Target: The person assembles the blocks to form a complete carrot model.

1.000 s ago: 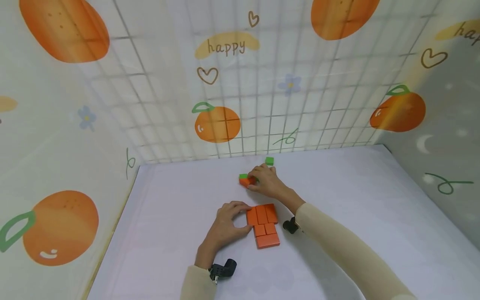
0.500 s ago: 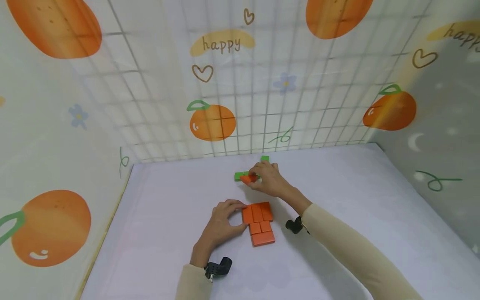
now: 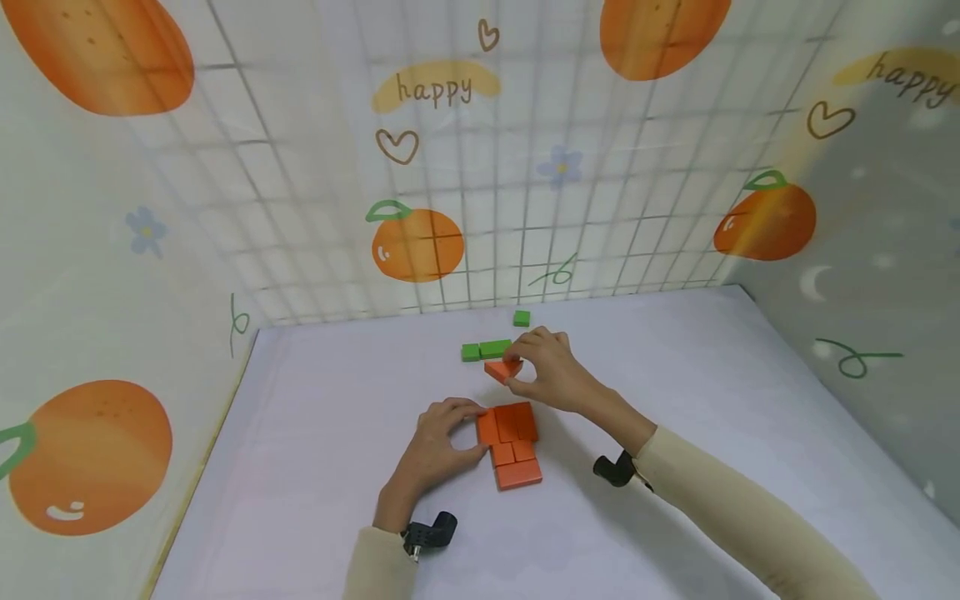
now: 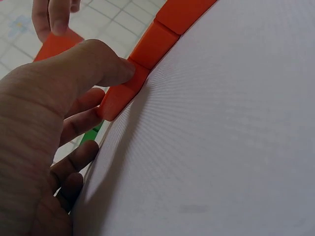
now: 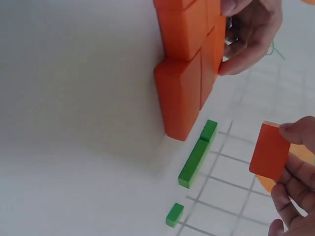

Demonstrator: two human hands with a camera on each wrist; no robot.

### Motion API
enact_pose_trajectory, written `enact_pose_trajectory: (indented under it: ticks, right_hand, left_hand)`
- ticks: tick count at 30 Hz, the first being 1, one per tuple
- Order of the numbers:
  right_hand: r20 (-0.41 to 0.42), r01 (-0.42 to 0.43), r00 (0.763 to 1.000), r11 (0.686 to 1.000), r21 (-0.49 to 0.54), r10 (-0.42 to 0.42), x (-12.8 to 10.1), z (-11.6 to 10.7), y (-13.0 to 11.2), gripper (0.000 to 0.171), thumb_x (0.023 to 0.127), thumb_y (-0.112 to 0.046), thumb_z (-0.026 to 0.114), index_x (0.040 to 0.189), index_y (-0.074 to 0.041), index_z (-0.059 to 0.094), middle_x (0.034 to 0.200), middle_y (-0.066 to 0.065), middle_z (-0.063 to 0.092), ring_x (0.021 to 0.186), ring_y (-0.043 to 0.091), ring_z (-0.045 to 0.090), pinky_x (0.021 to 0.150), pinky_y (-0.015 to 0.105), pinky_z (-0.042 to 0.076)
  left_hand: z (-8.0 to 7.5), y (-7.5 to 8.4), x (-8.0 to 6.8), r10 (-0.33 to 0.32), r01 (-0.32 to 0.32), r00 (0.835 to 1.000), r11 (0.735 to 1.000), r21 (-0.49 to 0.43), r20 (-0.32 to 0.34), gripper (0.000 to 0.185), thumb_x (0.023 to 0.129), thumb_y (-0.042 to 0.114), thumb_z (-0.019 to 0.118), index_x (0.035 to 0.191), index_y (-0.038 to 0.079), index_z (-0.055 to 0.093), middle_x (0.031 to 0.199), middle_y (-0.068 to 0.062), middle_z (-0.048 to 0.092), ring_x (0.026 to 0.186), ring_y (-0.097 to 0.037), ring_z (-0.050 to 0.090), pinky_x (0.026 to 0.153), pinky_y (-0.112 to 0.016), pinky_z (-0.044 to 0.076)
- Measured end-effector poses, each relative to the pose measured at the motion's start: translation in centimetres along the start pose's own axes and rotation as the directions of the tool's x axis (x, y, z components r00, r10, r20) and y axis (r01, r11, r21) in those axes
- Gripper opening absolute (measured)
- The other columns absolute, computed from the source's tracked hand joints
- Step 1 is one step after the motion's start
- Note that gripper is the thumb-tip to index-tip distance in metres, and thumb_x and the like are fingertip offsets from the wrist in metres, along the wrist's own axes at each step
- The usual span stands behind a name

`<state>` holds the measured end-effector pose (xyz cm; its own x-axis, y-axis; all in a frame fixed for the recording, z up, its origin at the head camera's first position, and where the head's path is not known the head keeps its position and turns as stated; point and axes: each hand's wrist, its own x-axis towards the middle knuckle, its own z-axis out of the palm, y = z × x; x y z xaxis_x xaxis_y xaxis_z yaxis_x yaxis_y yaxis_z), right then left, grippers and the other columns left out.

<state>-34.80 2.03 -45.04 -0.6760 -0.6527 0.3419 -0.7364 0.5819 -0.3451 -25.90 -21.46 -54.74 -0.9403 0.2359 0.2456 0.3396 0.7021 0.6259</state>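
Note:
My right hand (image 3: 555,375) pinches an orange block (image 3: 501,370) between thumb and fingers. From the head it looks triangular; the right wrist view shows a flat rectangular face of this held block (image 5: 270,150). It is held up close in front of a green row. My left hand (image 3: 438,442) grips the leftmost orange block (image 3: 488,427) of a flat group, thumb at its near end and a finger at its far end. In the left wrist view the thumb (image 4: 115,69) lies against the group. The other orange blocks (image 3: 517,422) sit side by side, with a wide one (image 3: 519,475) nearest me.
A long green block (image 3: 495,349) and a small green block (image 3: 470,352) lie end to end beyond the orange group. Another small green block (image 3: 522,318) lies near the back wall. The white table (image 3: 322,500) meets a printed sheet (image 3: 315,208) behind.
My right hand has drawn the orange block away from the green row, toward me and slightly right, uncovering the green blocks. The left hand stays at the orange group. The head view shifts slightly.

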Motion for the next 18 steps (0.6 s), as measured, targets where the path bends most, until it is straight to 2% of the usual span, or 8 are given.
enact_pose_trajectory:
  ticks: [9,18]
  right_hand:
    - [-0.001,0.037,0.999,0.999,0.012,-0.037,-2.1,-1.2,-1.6,0.022,0.085,-0.024,0.079,0.104,-0.017,0.072,0.107,-0.006,0.067,0.109,0.018,0.051,0.087,0.043,0.031]
    - [-0.012,0.088,0.996,0.994,0.073,-0.087,-4.6,-1.5,-2.6,0.02,0.083,-0.019,0.075,0.103,-0.018,0.071,0.104,-0.01,0.066,0.106,0.012,0.05,0.086,0.041,0.029]
  left_hand:
    - [0.1,-0.2,0.1,0.005,-0.005,1.0,1.0,0.008,-0.006,0.047,0.082,0.04,0.078,0.126,0.029,0.067,0.131,0.017,0.054,0.12,-0.012,0.047,0.101,-0.044,0.033]
    - [0.0,-0.1,0.0,0.008,-0.008,1.0,1.0,0.01,-0.001,0.047,0.082,0.039,0.079,0.127,0.029,0.067,0.132,0.017,0.054,0.122,-0.012,0.047,0.103,-0.044,0.032]
